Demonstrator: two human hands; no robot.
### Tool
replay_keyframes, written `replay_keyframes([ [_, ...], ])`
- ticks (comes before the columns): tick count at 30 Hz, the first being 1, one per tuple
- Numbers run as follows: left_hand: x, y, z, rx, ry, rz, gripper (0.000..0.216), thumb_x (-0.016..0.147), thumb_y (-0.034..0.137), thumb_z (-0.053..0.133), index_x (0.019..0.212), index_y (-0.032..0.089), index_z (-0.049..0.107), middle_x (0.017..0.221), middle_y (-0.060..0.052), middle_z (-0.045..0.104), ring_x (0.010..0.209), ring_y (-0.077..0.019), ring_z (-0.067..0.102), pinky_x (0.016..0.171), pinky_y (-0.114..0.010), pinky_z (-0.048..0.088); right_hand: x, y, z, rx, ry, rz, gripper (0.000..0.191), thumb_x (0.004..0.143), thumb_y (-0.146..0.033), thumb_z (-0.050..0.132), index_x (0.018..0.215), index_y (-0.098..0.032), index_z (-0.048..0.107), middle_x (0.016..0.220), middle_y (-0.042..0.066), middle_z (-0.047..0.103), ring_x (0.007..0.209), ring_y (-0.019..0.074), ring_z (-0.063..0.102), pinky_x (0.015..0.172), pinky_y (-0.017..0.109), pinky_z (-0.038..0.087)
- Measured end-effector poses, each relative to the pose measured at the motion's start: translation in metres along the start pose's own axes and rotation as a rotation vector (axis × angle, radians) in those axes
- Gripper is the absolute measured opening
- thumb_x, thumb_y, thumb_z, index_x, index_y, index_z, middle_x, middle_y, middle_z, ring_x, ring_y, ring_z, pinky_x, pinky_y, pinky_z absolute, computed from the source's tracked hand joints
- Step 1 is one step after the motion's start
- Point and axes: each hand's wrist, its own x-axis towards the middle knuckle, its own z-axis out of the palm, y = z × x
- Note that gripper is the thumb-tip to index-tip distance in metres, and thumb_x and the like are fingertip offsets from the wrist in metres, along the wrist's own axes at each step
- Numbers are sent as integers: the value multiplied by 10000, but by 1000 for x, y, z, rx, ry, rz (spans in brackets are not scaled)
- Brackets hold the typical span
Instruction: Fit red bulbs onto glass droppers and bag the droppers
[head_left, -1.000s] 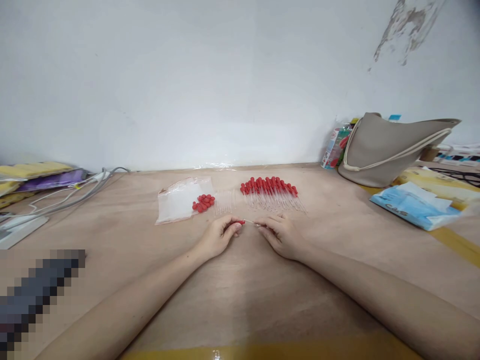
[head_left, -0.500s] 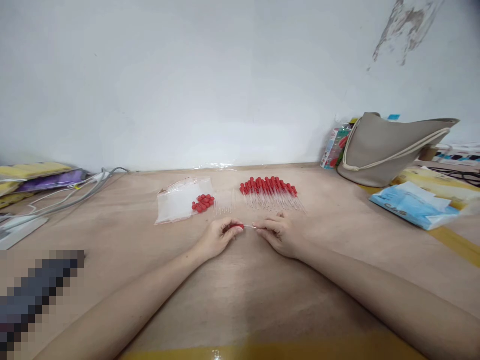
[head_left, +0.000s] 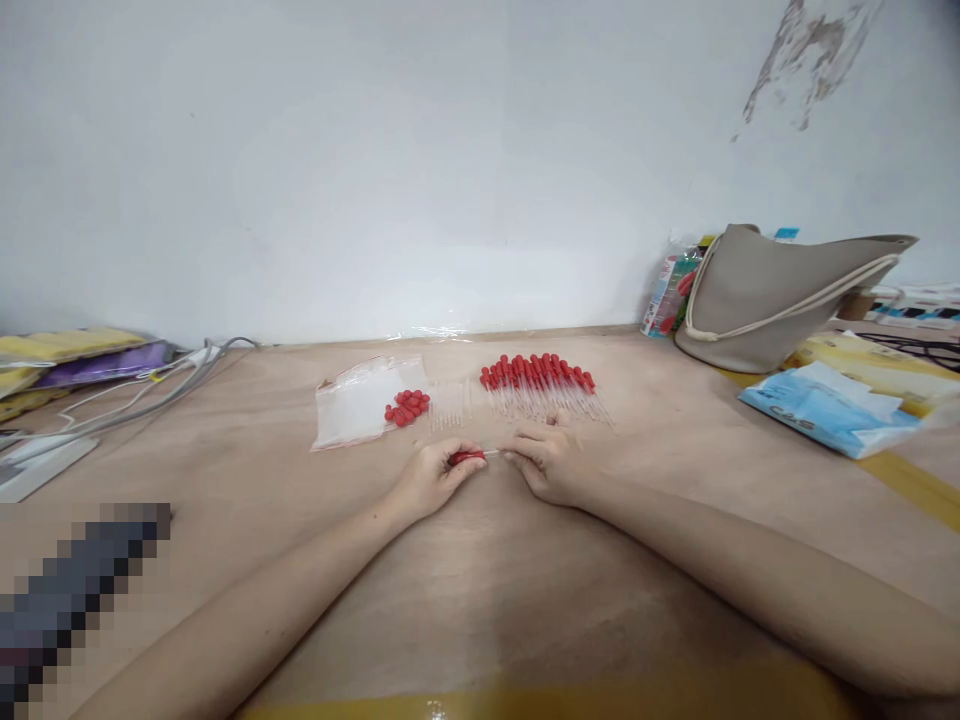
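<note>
Right hand (head_left: 547, 465) is sliding closer, pinching a barely visible tube (head_left: 493, 454); left hand (head_left: 435, 475) is pinching its red bulb (head_left: 466, 457).

A grey bag (head_left: 772, 295) with a cream cord stands at the tabletop's (head_left: 480, 600) far right, with a blue tissue pack (head_left: 829, 410) just in front. Grey cables (head_left: 150, 385) trail along the left, beside yellow and purple packets (head_left: 75, 355).
</note>
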Motion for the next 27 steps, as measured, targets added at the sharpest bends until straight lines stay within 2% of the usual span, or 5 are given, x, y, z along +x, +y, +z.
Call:
replay_keyframes([
  [12,1,-9,-2,60,21,121,181,802,310,534,885,175,622,829,-26,671,734,-134,611,665,-241,481,15,-7,7,56,-233,80,245,866,-212,379,792,-173,610,732,15,649,619,114,485,722,309,198],
  [18,7,-12,-6,151,38,229,151,814,290,516,870,178,601,804,-29,651,721,-139,598,671,-260,475,25,-17,-7,4,-337,115,269,861,-218,376,755,-161,617,751,38,662,658,131,523,740,313,232],
  [21,8,-16,-9,182,115,217,171,814,277,511,944,184,569,865,-41,612,745,-143,585,681,-274,482,34,-15,-17,-12,-389,134,237,812,-197,423,719,-167,639,714,37,665,654,141,544,732,307,265],
  [24,8,-19,-11,187,192,122,306,783,279,544,1069,181,500,931,-50,547,721,-131,569,664,-277,496,47,-3,-22,82,-359,334,234,786,-232,441,683,-176,643,652,20,650,599,130,540,639,258,308],
  [27,8,-20,-11,220,147,112,203,781,268,535,963,180,549,863,-31,535,707,-129,551,658,-276,487,64,13,-15,95,-256,641,281,785,-304,432,621,-179,624,629,25,635,602,139,548,571,242,313],
])
